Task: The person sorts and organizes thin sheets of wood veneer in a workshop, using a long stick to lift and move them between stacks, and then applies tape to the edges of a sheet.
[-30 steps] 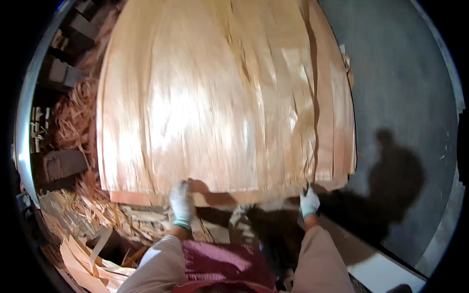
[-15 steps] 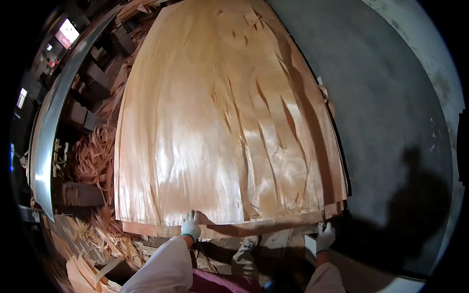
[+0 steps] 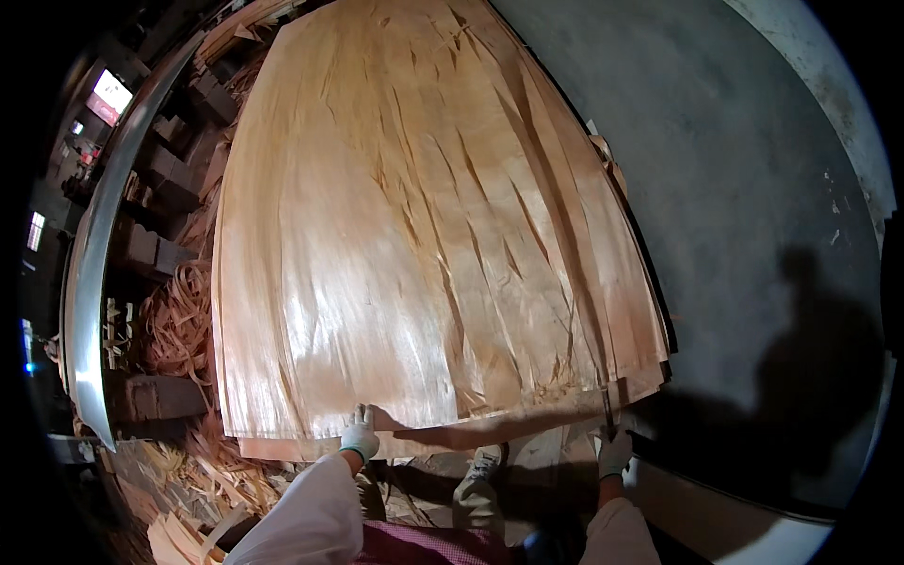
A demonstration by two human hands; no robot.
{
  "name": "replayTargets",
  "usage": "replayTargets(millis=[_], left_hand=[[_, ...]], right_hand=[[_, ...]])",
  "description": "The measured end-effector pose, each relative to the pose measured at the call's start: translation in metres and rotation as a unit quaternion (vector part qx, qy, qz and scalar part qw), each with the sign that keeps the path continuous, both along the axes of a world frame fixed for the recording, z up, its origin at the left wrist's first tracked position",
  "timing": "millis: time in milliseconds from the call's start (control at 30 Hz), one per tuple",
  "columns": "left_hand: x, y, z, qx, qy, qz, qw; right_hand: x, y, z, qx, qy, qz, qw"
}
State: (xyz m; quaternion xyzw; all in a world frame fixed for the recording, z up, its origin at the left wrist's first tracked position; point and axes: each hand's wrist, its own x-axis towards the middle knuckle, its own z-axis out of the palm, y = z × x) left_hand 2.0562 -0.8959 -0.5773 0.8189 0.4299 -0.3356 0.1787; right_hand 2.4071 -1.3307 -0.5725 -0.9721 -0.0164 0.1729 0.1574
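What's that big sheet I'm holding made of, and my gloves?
The sheet looks like thin raw wood veneer: pale tan, streaky grain, long splits, slight sheen. The gloves on the left hand and right hand look like white knitted fabric, probably cotton.

floor [image 3: 753,169]: grey concrete, right half of frame, a person's shadow at lower right | veneer scraps [image 3: 179,325]: curled strips heaped at left | metal rail [image 3: 94,273]: long curved bar along left edge | wooden blocks [image 3: 155,395]: dark, left, beside the scraps | shoe [image 3: 480,466]: bottom centre
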Motion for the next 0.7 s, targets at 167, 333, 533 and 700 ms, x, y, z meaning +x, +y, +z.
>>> replayTargets(millis=[167, 333, 533, 700], left_hand=[[0.001, -0.003, -0.006, 0.013, -0.012, -0.009, 1.0], [-0.001, -0.002, -0.004, 0.001, -0.008, 0.009, 1.0], [-0.003, 0.001, -0.008, 0.002, -0.013, -0.009, 1.0], [-0.002, 0.0, -0.002, -0.012, -0.003, 0.009, 1.0]], right_hand=[[0.032, 0.031, 0.014, 0.034, -0.122, 0.067, 0.99], [0.005, -0.018, -0.012, 0.0, -0.053, 0.002, 0.999], [0.035, 0.004, 0.009, 0.01, -0.097, 0.015, 0.995], [0.017, -0.018, 0.013, -0.034, 0.007, -0.02, 0.999]])
